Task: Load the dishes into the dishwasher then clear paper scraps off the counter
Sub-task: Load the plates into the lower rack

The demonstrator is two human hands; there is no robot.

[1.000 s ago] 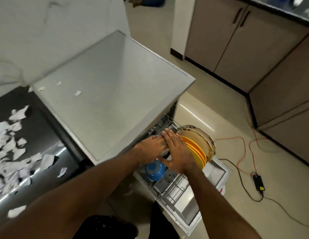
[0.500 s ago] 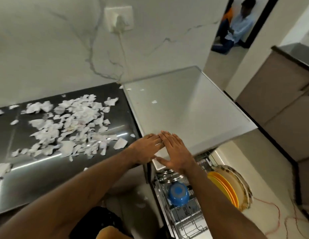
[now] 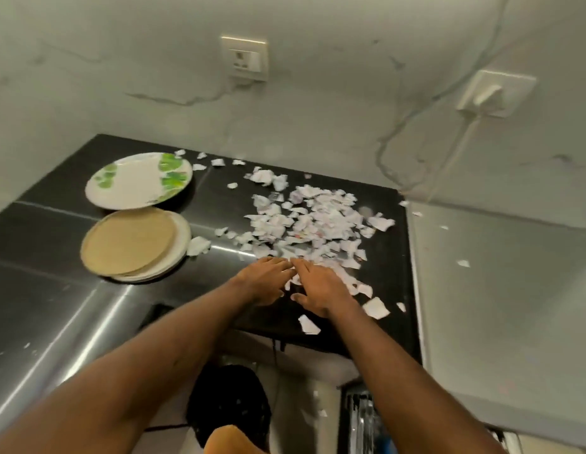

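We see paper scraps [image 3: 311, 221] heaped on the dark counter [image 3: 49, 231], with the main heap at 12 o'clock of the hands. The scatter is elongated. Its long axis runs from 11 o'clock, near the wall, to 5 o'clock at the counter's front edge.

The left hand [image 3: 264, 280] and right hand [image 3: 318, 290] lie palms down, side by side, at the heap's near edge. Fingers are straight and gripping nothing. The left's point toward 1 o'clock and the right's toward 11, so the tips almost meet. The right hand lies over scraps, and loose pieces sit at 4 and 6 o'clock of it.

A stack of tan and white plates [image 3: 128, 244] lies flat at 9 o'clock of the heap. A green-leaf plate [image 3: 138, 180] sits just beside the stack, at 10 o'clock.

The grey dishwasher top [image 3: 498, 306] sits at 3 o'clock with a few bits on it. A sliver of dishwasher rack [image 3: 363, 417] at 6 o'clock is too blurred to read.
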